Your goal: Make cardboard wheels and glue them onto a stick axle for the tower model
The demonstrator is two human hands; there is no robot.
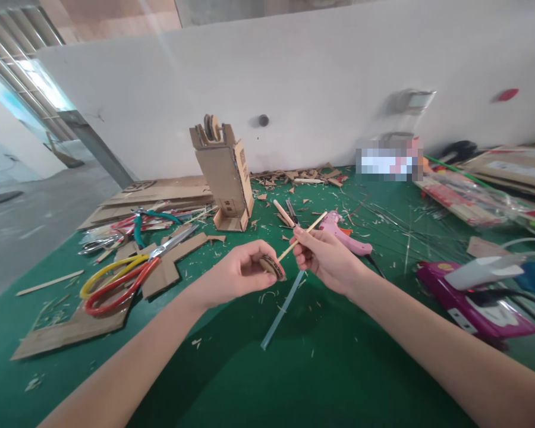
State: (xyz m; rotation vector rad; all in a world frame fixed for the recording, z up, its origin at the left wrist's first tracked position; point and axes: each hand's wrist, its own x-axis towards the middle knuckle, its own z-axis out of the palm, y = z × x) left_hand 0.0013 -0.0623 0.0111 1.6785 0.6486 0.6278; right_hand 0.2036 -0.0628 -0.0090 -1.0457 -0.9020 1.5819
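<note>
Between the fingers of my left hand (245,268) is a small round cardboard wheel (273,268), held above the green table. My right hand (323,255) pinches a thin wooden stick (313,223), whose lower end meets the wheel; whether it goes into the wheel I cannot tell. Below the hands a translucent glue stick (282,312) lies on the table. Just behind my right hand rests a pink glue gun (345,233). A cardboard tower (225,178) with round discs at its top stands upright behind my left hand.
Scissors with yellow and red handles (120,279) lie on cut cardboard (84,327) at the left, near teal-handled pliers (138,229). A purple power strip (477,309) with cables sits at the right. Cardboard scraps (294,176) line the white wall (294,83).
</note>
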